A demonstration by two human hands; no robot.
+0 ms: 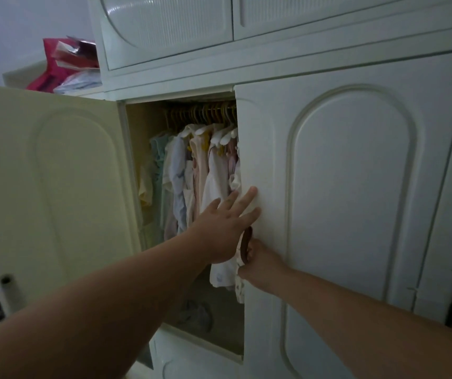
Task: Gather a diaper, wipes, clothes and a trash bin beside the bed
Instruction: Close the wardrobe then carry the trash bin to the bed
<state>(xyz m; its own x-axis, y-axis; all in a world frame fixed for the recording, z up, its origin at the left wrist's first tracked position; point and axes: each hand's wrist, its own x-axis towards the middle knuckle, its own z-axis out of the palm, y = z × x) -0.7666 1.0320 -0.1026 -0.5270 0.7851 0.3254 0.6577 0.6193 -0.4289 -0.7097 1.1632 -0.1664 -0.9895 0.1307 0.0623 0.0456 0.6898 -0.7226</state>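
A white plastic wardrobe fills the view. Its left door (44,187) stands swung open and its right door (356,187) is closed. Inside, several small pale baby clothes (192,173) hang on hangers from a rail (205,112). My left hand (224,228) reaches in with straight fingers, its fingertips touching the edge of the right door and lying over the hanging clothes. My right hand (260,265) is lower, at the right door's brown handle (246,243), fingers curled round it. No diaper, wipes or trash bin is in view.
Some crumpled cloth (196,314) lies on the wardrobe floor. Upper cabinet doors (164,26) above are closed. A red bag and plastic packets (66,64) sit on a lower unit's top at the left. A drawer front (192,362) lies below the opening.
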